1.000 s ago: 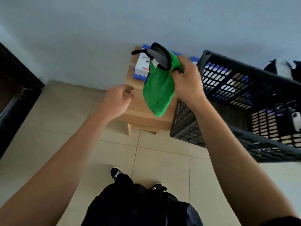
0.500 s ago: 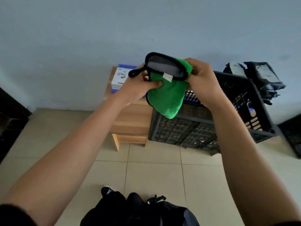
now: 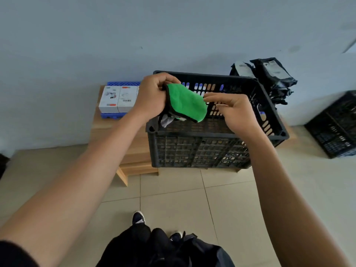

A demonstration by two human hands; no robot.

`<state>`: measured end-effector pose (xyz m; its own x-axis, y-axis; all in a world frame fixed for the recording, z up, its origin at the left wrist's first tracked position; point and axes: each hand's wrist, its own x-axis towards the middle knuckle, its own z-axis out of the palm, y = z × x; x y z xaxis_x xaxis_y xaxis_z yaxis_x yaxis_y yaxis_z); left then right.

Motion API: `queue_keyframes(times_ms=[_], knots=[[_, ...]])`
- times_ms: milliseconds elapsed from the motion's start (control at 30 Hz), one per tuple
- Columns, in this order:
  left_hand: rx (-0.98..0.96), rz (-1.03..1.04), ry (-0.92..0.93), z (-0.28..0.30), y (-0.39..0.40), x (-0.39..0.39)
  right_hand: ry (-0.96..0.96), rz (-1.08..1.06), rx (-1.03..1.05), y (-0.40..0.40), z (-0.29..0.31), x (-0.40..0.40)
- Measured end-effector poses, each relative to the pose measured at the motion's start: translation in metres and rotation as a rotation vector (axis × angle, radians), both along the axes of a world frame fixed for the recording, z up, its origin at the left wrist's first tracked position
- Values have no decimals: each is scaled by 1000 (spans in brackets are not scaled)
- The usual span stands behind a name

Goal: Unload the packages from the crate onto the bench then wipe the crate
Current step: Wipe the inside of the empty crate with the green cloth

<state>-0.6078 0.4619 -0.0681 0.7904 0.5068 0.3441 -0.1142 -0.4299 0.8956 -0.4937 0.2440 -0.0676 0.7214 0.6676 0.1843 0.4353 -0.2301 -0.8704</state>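
A green microfibre cloth (image 3: 185, 103) w/ black edging is being gripped in the left hand (image 3: 152, 95), fingers curled shut on its upper left corner. The right hand (image 3: 233, 110) is being held just beside the cloth's right edge, thumb and forefinger nearly pinched; whether the edge is actually being caught can't be told. A grey underside w/ a small tag is hanging below the bunched cloth.

Both hands are being held over the near-left part of the black plastic crate (image 3: 202, 149), directly below and beyond them, so the wipe is judged to be a short move down and fwd. The crate's long axis is running left-right across the view; the left hand is nearer the left rim, the right hand nearer the middle. The floor of the crate is being mostly hidden by hands and near wall, so it can't be confirmed empty.

The crate is being carried on a low wooden bench (image 3: 113, 135). At the bench's left end, white boxed packages (image 3: 118, 99) are lying on a blue tray (image 3: 123, 84), apart from the crate. Black bagged packages (image 3: 269, 78) are piled behind the crate's right end. A second black crate (image 3: 335, 128) is standing on the floor at far right. Nothing is judged to be blocking the way down into the crate.
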Motion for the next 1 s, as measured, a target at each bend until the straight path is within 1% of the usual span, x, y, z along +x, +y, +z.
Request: queue_keyframes(times_ms=[67, 133, 300, 467, 600, 667, 767, 867, 1000], knots=[[48, 63, 5, -3, -1, 14, 14, -23, 32, 8, -4, 4], [78, 87, 8, -4, -3, 27, 86, 12, 35, 22, -11, 9], [21, 65, 72, -10, 2, 54, 241, 61, -28, 61, -32, 27], [50, -3, 167, -25, 27, 81, 386, 66, -1, 95, -49, 56], [-4, -96, 232, -38, 46, 105, 584, 49, 65, 119, -60, 83], [-77, -131, 257, -44, 55, 117, 632, 61, 93, 128, -66, 96], [-259, -162, 278, -54, 67, 135, 652, 58, 119, 138, -77, 112], [-408, -132, 284, -60, 76, 150, 659, 65, 100, 144, -90, 125], [-502, -70, 292, -70, 81, 164, 502, 54, 18, 154, -107, 139]])
